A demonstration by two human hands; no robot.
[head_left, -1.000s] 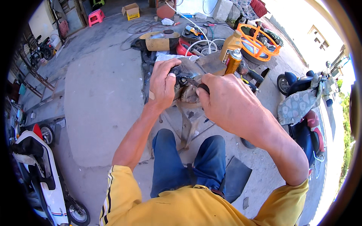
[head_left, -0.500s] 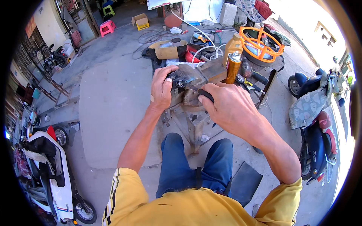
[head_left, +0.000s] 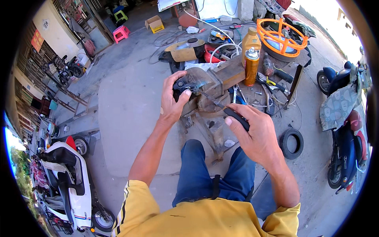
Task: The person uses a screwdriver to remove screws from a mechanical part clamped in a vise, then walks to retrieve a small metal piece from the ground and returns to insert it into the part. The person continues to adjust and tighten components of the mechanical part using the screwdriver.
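My left hand (head_left: pixel 173 96) is closed round a small black part with bright metal (head_left: pixel 182 85), pressing it against the worn bench vise (head_left: pixel 205 79). The thumb lies on the near side of the part, and the fingers are partly hidden behind it. Closed on the black handle of a slim tool (head_left: pixel 238 118), my right hand (head_left: pixel 258 132) sits to the right and nearer to me. The tool's narrow grey shaft points up and left toward the part; it could be a file, but its tip is hard to make out.
Behind the vise's right side stand a gold spray can (head_left: pixel 251 67) and a gold bottle (head_left: pixel 252 41). Pliers (head_left: pixel 269 81), a drill-like tool (head_left: pixel 276 71) and spanners (head_left: pixel 235 94) lie nearby. An orange ring frame (head_left: pixel 282 35) is farther back. A small tyre (head_left: pixel 291 143) rests on the floor.
My right hand has drawn back toward me and slightly right with the tool, showing more of its shaft. The left hand stays on the part. The whole view has shifted.
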